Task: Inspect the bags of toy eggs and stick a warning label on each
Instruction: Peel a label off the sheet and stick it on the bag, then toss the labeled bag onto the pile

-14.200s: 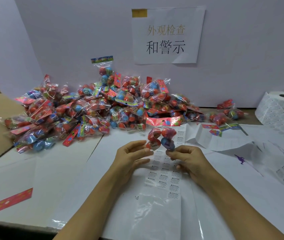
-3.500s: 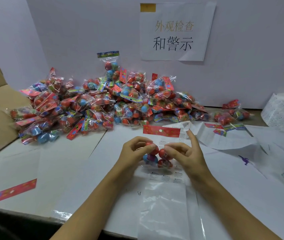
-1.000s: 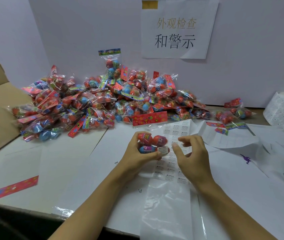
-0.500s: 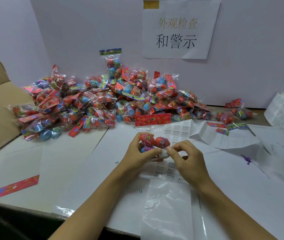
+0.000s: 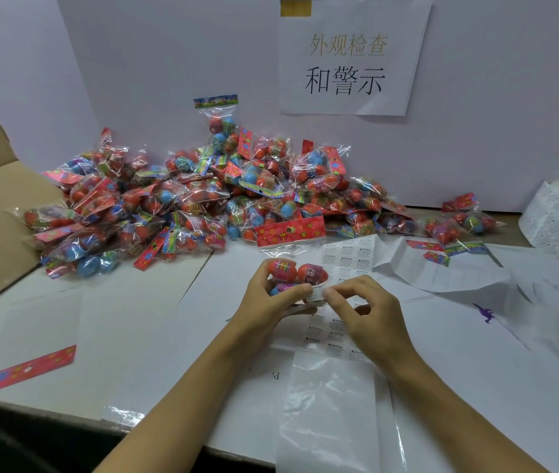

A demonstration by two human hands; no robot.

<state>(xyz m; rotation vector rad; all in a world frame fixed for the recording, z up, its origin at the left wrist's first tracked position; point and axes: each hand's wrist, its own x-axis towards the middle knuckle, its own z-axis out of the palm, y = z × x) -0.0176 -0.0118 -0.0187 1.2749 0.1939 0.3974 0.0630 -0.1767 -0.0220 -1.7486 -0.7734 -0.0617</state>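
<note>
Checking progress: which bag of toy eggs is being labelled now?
The bag gripped in the left hand, apart from the pile; the right hand presses a warning label onto it.

Both forearms reach in from below, the hands meeting at centre. Left hand (image 5: pixel 264 302) curled, thumb stretched rightward in a grip; right hand (image 5: pixel 363 312) pinching thumb against forefinger, other fingers bent.

Orange-red toy eggs (image 5: pixel 298 272) with striped bands in a clear bag, red flower-print header card (image 5: pixel 291 231), white warning label (image 5: pixel 315 293) with black print, heap of bags (image 5: pixel 182 203) flashing red, blue, green, purple, white sign (image 5: pixel 349 56) in gold and black characters
</note>
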